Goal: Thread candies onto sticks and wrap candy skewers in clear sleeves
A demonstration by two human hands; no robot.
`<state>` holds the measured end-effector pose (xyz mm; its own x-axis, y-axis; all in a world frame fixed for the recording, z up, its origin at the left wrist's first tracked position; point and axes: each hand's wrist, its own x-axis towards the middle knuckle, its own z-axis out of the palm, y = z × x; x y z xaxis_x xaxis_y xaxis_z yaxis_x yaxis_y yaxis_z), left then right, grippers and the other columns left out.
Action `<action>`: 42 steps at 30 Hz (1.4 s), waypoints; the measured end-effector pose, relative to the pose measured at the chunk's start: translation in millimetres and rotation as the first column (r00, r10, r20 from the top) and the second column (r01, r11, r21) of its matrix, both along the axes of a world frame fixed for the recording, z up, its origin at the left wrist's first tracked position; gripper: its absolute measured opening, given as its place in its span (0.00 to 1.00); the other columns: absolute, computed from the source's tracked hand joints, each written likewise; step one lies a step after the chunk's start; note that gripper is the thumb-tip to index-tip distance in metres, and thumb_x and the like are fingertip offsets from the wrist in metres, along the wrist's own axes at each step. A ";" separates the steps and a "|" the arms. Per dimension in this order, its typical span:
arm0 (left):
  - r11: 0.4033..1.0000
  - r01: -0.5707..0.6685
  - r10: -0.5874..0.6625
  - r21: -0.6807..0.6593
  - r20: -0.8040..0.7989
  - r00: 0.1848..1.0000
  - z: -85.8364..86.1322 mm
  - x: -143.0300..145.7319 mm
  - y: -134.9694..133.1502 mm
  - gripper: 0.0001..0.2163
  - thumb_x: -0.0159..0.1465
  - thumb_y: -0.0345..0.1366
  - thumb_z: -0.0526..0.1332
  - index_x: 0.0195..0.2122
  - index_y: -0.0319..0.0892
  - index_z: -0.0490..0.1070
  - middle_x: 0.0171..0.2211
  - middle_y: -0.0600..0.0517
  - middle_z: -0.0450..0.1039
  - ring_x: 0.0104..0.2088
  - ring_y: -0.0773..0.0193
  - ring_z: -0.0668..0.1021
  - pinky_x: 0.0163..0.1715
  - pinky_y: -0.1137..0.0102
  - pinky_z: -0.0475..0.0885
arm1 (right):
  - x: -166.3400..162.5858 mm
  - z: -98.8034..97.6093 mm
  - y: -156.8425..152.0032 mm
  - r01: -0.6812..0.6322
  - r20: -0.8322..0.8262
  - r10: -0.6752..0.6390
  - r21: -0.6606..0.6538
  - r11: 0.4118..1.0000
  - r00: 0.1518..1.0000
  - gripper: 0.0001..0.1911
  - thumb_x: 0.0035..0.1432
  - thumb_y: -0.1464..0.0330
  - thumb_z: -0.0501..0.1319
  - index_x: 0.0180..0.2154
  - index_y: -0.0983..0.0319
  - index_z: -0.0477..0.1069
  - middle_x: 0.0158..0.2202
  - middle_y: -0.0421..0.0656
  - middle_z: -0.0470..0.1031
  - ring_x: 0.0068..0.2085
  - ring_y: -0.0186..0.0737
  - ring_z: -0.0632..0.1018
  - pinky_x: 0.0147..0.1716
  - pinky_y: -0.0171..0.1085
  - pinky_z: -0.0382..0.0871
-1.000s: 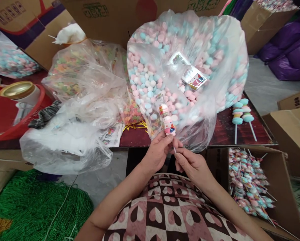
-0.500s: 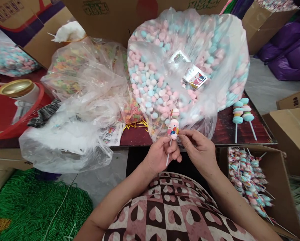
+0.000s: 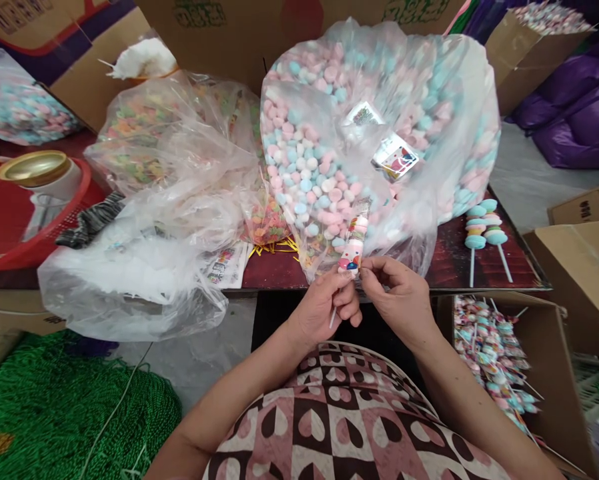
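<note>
My left hand (image 3: 328, 303) is closed round the white stick of a marshmallow lollipop (image 3: 352, 249), just below the candy. A clear printed wrapper covers its stacked pink and white marshmallows, and the lollipop leans slightly right with its top away from me. At the wrapper's lower right edge, my right hand (image 3: 397, 293) pinches thumb and forefinger together; whatever is between them is too small to make out. Just beyond my hands lies a big clear bag of marshmallows (image 3: 307, 167) in pink, blue and white. Two unwrapped marshmallow lollipops (image 3: 475, 230) lie at the table's right end.
Gold twist ties (image 3: 274, 249) and printed wrappers (image 3: 227, 267) lie left of my hands. Further left are a bag of gummy candy (image 3: 144, 127) and a red basket (image 3: 79, 193). Below the table's right end, a cardboard box (image 3: 549, 360) holds many wrapped lollipops. Green cord (image 3: 104, 413) is heaped lower left.
The lollipop has tipped a little to the right, and its wrapper has turned slightly. My left fingers sit higher on the stick, close under the candy. My right hand stays pinched beside it.
</note>
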<state>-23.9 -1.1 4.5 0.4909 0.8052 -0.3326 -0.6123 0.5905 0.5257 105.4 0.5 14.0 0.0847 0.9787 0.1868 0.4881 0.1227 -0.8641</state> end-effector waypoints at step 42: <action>0.988 -0.118 0.138 0.104 -0.211 0.968 -5.9 7.3 -7.8 0.16 0.58 0.47 0.66 0.36 0.42 0.63 0.14 0.66 0.51 0.13 0.76 0.57 0.14 0.78 0.63 | 3.1 -18.9 -1.5 0.033 0.169 -0.049 0.098 0.995 0.984 0.07 0.57 0.67 0.58 0.33 0.61 0.73 0.26 0.40 0.79 0.25 0.36 0.78 0.28 0.34 0.72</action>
